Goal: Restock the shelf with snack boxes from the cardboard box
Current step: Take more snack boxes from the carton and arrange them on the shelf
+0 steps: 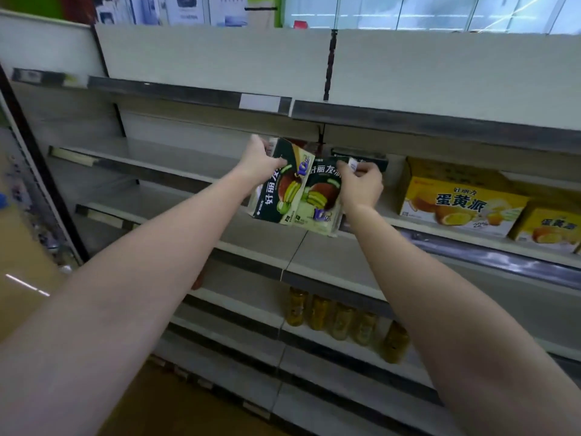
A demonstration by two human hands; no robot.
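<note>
While both boxes hang above the shelf [267,234] front edge, left hand [259,160] grips one green snack box [279,190], right hand [360,187] another [319,202]; tilted, seemingly for shelving beside yellow boxes [459,202].

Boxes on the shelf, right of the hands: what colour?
Yellow boxes, with orange printing; head view.

Both bare forearms stretched forward and upward, converging toward the centre. Left hand [258,161] raised, wrist bent, fingers curled over a top edge. Right hand [361,187] slightly lower, back toward the camera, fingers pinching at its top.
</note>
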